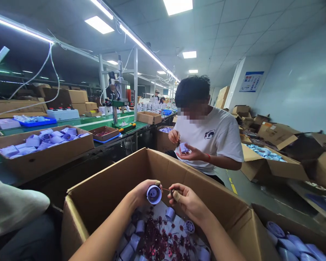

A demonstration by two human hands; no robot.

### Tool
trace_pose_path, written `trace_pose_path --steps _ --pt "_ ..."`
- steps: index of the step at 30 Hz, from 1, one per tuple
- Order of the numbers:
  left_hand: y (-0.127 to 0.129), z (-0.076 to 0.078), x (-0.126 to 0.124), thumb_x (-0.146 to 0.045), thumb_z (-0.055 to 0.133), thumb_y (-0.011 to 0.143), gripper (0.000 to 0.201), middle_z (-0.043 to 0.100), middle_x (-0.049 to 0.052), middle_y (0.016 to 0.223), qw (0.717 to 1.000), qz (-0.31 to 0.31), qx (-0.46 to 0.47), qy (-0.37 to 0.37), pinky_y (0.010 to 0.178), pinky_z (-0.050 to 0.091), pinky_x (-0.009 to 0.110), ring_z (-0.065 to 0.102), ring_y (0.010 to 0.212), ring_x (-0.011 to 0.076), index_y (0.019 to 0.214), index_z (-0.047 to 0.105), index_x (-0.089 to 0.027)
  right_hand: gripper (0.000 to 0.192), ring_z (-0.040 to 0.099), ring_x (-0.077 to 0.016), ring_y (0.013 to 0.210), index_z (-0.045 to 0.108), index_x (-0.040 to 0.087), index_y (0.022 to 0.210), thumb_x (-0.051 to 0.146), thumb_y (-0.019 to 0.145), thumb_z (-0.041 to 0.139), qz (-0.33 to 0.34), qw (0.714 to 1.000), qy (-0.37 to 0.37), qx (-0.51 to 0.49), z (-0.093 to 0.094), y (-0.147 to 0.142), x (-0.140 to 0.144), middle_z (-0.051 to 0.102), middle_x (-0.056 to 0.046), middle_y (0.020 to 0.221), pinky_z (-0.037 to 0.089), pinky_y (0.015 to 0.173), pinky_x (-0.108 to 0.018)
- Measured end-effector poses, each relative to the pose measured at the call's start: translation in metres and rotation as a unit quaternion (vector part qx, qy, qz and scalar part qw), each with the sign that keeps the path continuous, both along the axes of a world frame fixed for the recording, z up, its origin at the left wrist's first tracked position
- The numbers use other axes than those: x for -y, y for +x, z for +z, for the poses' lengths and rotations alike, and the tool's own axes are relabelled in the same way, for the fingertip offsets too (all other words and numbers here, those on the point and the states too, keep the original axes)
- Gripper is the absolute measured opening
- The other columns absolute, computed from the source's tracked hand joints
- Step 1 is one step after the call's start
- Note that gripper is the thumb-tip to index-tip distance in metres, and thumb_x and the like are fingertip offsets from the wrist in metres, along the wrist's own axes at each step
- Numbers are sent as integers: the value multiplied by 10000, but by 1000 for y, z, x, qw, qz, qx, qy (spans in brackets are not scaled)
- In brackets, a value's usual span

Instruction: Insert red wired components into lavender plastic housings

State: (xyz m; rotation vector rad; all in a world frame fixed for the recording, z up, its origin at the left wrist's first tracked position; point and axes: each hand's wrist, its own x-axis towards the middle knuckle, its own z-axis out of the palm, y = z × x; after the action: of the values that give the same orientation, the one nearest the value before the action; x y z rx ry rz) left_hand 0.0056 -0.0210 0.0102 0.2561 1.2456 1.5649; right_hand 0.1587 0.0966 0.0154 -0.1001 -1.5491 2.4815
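Note:
My left hand (141,189) is closed around a lavender plastic cup-shaped housing (154,195), its open end and the holes in its inner face turned toward me. My right hand (189,203) pinches a small dark round part (171,192) between thumb and fingertips. From that part a thin reddish wire (165,189) runs across to the left hand at the housing. Both hands are above a large cardboard box (125,177). Inside lie loose dark-red round parts with wires (163,239) and several more lavender housings (135,241).
A co-worker (206,134) across the box handles a similar housing (184,147). To the left, a carton of housings (49,139) stands by a green workbench (97,122) with a press (119,94). Another carton of lavender parts (293,243) is at lower right.

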Motion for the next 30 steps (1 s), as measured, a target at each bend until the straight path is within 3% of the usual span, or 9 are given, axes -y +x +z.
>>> trace_pose_path --steps 4,8,12,16,19,24,30 --pt "5 4 -2 -230 564 780 172 647 60 587 1000 -1 -1 11 472 439 210 579 468 122 742 633 -76 397 628 -95 583 664 139 807 340 542 883 -11 999 -30 -29 3 1 2 699 -32 709 485 576 -194" --pt "-1 8 5 -373 536 832 241 629 18 580 999 36 9 28 406 374 198 576 464 133 836 607 -143 370 652 -104 617 677 161 832 315 562 878 -59 995 -64 -52 12 9 -3 714 -33 744 507 592 -190" --pt "-6 13 10 -377 538 819 227 612 16 605 997 63 18 51 455 422 223 605 535 154 802 570 -153 327 663 -112 639 685 168 839 297 596 864 -26 995 -69 -74 20 20 -4 714 -35 748 522 613 -197" --pt "-2 17 7 -253 632 763 148 597 -27 656 991 82 -7 107 533 459 230 590 565 126 862 544 -188 300 652 -107 619 684 163 832 321 632 843 24 996 -37 -82 19 24 4 707 -38 727 502 588 -185" --pt "3 17 5 -328 685 761 230 573 -53 649 987 91 -29 130 524 429 199 563 538 95 841 508 -205 312 644 -107 626 677 165 848 343 643 833 16 996 -10 -91 14 22 7 706 -41 745 495 595 -192" --pt "8 16 4 -538 577 809 371 645 14 747 992 80 -43 84 489 383 191 578 551 109 940 520 -195 330 642 -114 647 663 164 867 374 662 813 -15 996 30 -86 8 17 6 705 -45 779 499 636 -217" --pt "10 20 3 -439 531 865 279 646 28 751 995 75 -17 62 656 496 270 618 676 148 947 566 -175 326 644 -115 669 658 162 868 373 669 807 4 995 63 -79 7 13 10 698 -39 795 504 656 -228"
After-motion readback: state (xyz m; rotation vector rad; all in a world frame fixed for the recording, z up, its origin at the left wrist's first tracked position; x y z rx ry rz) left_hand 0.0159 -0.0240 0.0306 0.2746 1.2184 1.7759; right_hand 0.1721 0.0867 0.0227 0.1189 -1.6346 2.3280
